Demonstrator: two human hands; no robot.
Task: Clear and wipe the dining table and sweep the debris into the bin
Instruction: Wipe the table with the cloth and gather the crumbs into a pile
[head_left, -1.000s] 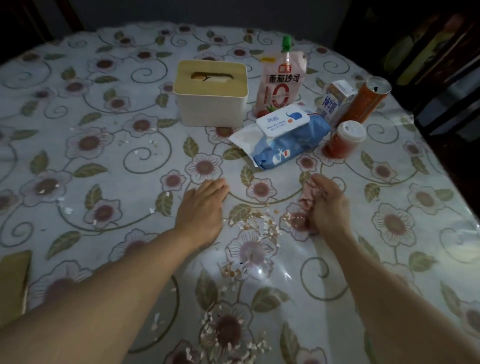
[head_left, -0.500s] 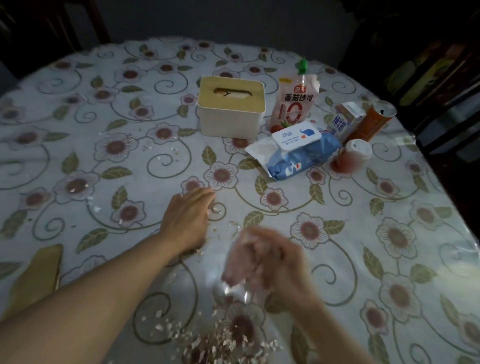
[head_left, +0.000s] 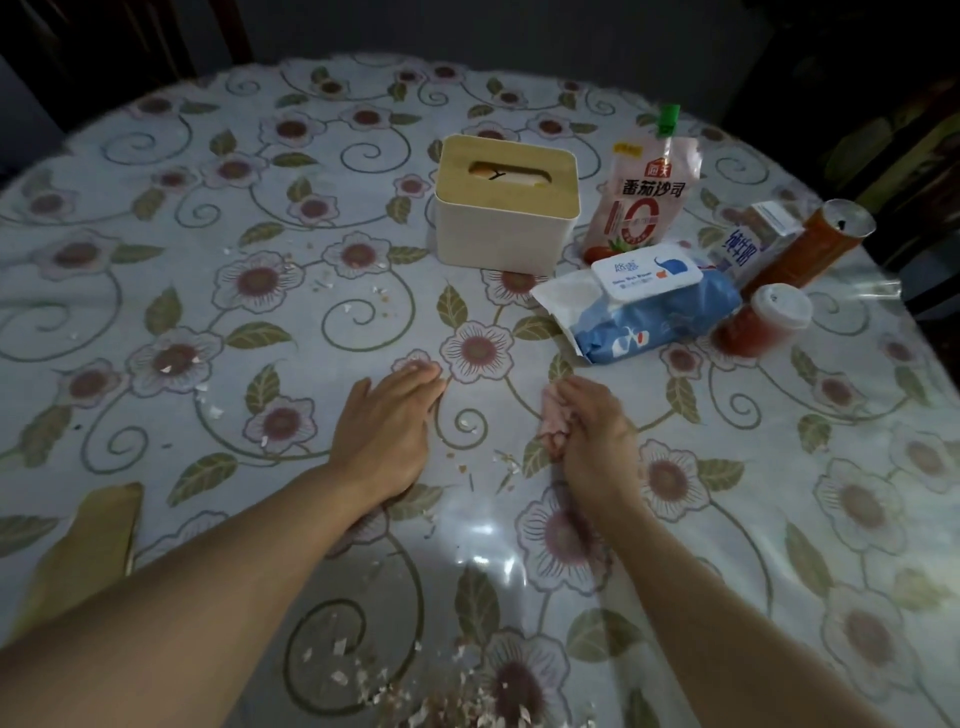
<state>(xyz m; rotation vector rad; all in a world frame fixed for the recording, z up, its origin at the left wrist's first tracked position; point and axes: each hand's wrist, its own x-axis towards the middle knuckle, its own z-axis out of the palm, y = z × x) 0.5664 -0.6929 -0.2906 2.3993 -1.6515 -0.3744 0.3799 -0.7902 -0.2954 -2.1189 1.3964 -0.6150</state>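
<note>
Two bare hands rest on the desk (head_left: 156, 291), which is covered by a flowered cloth under a clear sheet. In the head view, the left hand (head_left: 384, 426) lies flat, palm down, fingers together and stretched toward 12 o'clock, holding nothing. Just beside it at 3 o'clock, the right hand (head_left: 592, 441) is closed around a crumpled pink cloth (head_left: 553, 421), pressed against the desk surface.

Small pale debris (head_left: 467, 691) is heaped at the near edge, at 6 o'clock from the hands, with a few scraps (head_left: 506, 462) between the hands and scattered flecks (head_left: 358, 296) farther out at 11 o'clock.

At 12 o'clock from the hands stands a cream tissue box (head_left: 506, 208) with a wooden lid. At its 3 o'clock leans a ketchup pouch (head_left: 641, 197) with a green cap. A blue wet wipes pack (head_left: 649, 306) lies near the right hand at 1 o'clock. Beyond it sit a milk carton (head_left: 743, 249), a tilted orange can (head_left: 815, 244), and a small red jar (head_left: 763, 327) with a white lid. A tan flat object (head_left: 88, 551) shows at the desk's edge at 8 o'clock.
</note>
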